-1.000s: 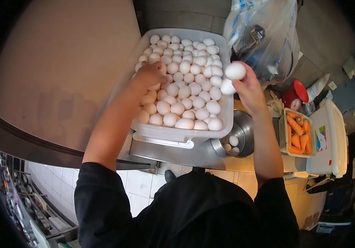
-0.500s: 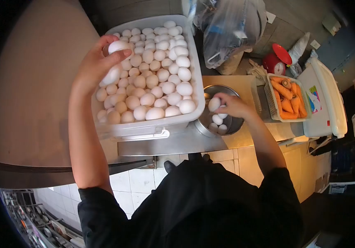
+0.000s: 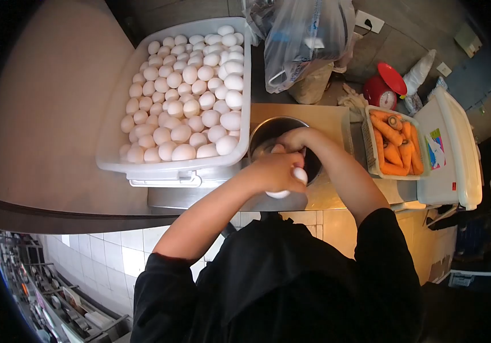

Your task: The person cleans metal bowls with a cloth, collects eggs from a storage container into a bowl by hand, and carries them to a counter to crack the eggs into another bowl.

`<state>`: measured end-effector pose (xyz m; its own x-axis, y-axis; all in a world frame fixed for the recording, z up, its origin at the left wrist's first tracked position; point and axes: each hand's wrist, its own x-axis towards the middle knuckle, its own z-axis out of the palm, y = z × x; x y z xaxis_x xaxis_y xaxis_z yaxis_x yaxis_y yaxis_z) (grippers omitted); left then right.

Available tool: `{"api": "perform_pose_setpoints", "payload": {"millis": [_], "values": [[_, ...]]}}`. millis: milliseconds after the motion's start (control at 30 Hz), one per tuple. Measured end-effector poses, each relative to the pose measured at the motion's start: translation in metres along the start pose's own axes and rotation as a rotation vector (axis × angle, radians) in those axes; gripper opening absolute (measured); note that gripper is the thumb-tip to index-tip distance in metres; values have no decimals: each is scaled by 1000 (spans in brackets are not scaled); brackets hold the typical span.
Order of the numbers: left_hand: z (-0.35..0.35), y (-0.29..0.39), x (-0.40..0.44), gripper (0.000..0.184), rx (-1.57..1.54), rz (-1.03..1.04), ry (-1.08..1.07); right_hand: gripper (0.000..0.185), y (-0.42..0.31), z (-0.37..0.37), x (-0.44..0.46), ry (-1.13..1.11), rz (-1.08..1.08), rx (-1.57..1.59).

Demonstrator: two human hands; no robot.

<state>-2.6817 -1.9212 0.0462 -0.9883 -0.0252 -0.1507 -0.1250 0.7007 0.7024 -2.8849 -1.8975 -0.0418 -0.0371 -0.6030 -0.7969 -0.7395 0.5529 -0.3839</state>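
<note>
My left hand [image 3: 280, 170] is closed around white eggs [image 3: 278, 194] over the near side of a round metal pot [image 3: 266, 128]. Two of these eggs show past its fingers. My right hand [image 3: 296, 139] reaches down into the pot, right beside the left one. Its fingers are hidden, so I cannot tell whether it holds anything. Both hands cover most of the pot's inside. To the left stands a large translucent plastic bin [image 3: 168, 170] heaped with white eggs [image 3: 190, 107].
A basket [image 3: 373, 150] of carrots [image 3: 391, 130] sits right of the pot, beside a white lidded box [image 3: 448, 154]. Behind are a red scale [image 3: 384, 91] and a plastic bag [image 3: 302, 43]. The metal counter's front edge [image 3: 217, 201] runs close to my body.
My left hand has moved from the egg bin to the pot, carrying eggs. My right hand has gone deeper into the pot. The view has shifted slightly.
</note>
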Motion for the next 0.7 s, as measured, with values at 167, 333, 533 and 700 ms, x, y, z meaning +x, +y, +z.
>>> {"api": "perform_pose_setpoints", "payload": {"millis": [167,333,533,700], "values": [[7,-33,40,65,103,-393,-118,48,10,5,15,33,1,-83],[30,-62,67,70,279,-477,-122,55,0,2,6,34,6,-96],[50,-69,68,60,348,-525,-24,33,27,5,13,454,-244,-533],[55,-65,55,42,408,-440,5,22,-50,-20,-136,477,-324,-200]]}}
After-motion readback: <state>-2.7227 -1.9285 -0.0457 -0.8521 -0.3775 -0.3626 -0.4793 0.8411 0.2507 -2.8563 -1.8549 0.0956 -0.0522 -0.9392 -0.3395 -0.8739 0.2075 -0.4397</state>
